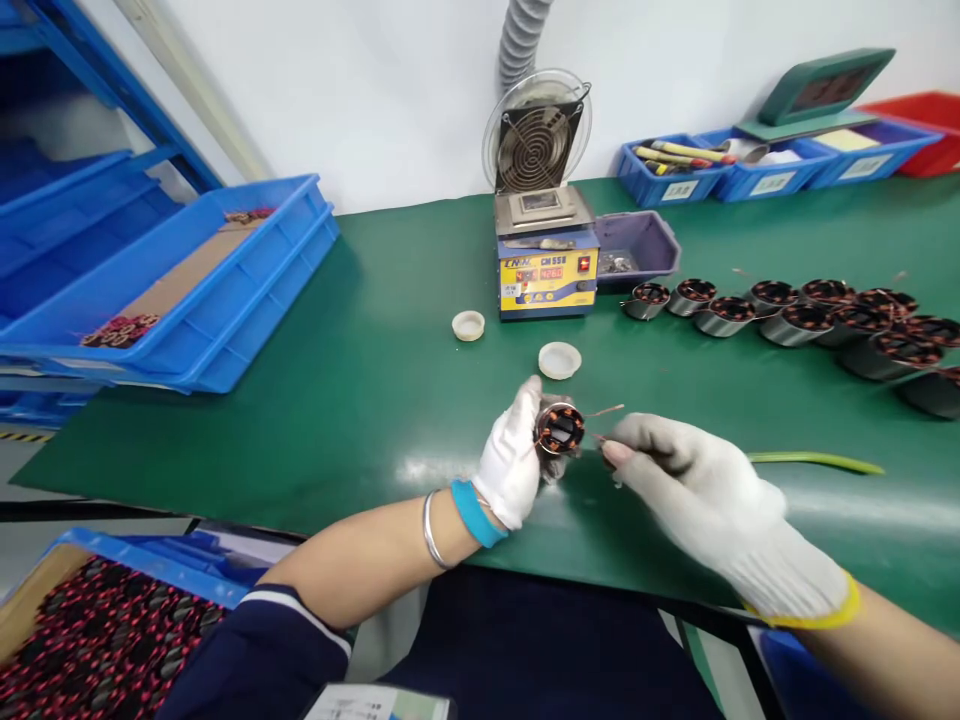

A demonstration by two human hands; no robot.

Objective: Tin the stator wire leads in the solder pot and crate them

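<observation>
Wrapped in a white glove, my left hand [516, 455] grips a motor stator [561, 428], a metal ring with copper windings and a black inside, its open end facing up toward me. Thin copper lead wires stick out from its sides. My right hand [686, 480], in a white knit glove with a yellow cuff, pinches one lead wire [598, 437] between thumb and forefinger, right of the stator. A bare thumb tip shows through that glove. Just behind the stator sit two small white dishes, a nearer one [559, 360] and a farther one [469, 325].
A yellow-blue solder pot [547, 275] with a fan stands at the back, beside a purple bin [637, 245]. Several stators [799, 320] stand on the right. A green strip [817, 458] lies behind my right hand. Blue crates [247, 290] are left; blue tool bins [667, 185] line the wall.
</observation>
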